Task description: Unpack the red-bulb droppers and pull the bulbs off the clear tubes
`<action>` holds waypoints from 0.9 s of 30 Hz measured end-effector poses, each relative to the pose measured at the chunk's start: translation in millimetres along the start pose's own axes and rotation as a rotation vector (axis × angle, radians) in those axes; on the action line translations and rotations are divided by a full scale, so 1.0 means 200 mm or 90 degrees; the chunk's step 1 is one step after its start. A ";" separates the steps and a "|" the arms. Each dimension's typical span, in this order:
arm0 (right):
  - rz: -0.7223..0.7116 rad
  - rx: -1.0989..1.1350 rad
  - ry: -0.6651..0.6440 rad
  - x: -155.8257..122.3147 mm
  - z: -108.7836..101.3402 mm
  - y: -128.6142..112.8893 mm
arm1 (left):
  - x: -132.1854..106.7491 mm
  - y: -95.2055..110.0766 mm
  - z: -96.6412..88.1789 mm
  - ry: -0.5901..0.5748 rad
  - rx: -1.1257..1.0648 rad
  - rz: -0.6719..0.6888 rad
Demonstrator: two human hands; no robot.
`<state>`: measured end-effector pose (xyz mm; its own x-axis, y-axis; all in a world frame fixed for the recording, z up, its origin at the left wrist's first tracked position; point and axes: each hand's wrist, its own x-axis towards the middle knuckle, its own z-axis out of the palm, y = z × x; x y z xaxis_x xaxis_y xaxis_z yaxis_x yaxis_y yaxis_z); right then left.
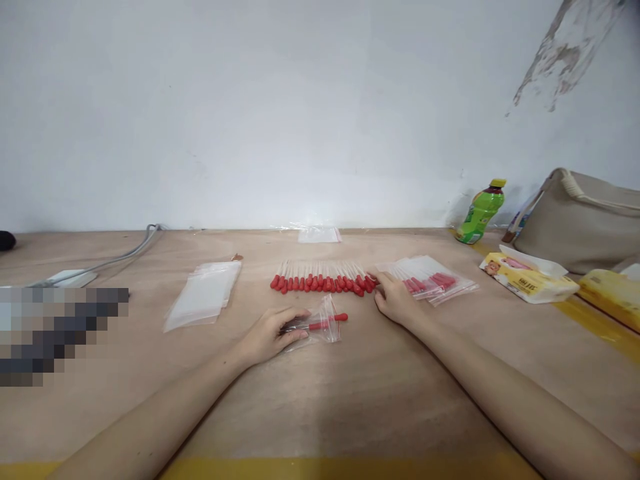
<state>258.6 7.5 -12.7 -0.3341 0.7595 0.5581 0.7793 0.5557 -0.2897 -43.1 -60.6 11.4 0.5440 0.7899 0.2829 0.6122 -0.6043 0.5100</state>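
Rightward, the partly bagged dropper point(323, 324) juts from the left grip point(274, 333).

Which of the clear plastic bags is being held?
The clear plastic bag in the left hand, with a red-bulbed dropper poking from its mouth. The others lie ungripped on the brown tabletop.
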 end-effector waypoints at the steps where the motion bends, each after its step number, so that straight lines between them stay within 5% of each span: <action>1: 0.000 -0.013 0.020 0.00 -0.01 -0.01 | 0.00 0.00 0.00 0.001 0.000 0.001; 6: -0.045 0.012 0.165 -0.01 -0.09 -0.17 | 0.01 0.00 -0.02 -0.023 0.013 0.008; 12: -0.111 0.179 -0.101 -0.05 -0.11 -0.40 | 0.01 0.01 -0.04 -0.081 0.035 0.025; 27: -0.050 0.286 -0.238 -0.02 -0.01 -0.44 | 0.02 0.03 -0.02 -0.086 0.015 0.082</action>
<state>191.9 -45.8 12.3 -0.6095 0.7323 0.3037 0.4709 0.6426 -0.6044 -39.2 -60.3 19.6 0.6903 0.6854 0.2318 0.5447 -0.7032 0.4571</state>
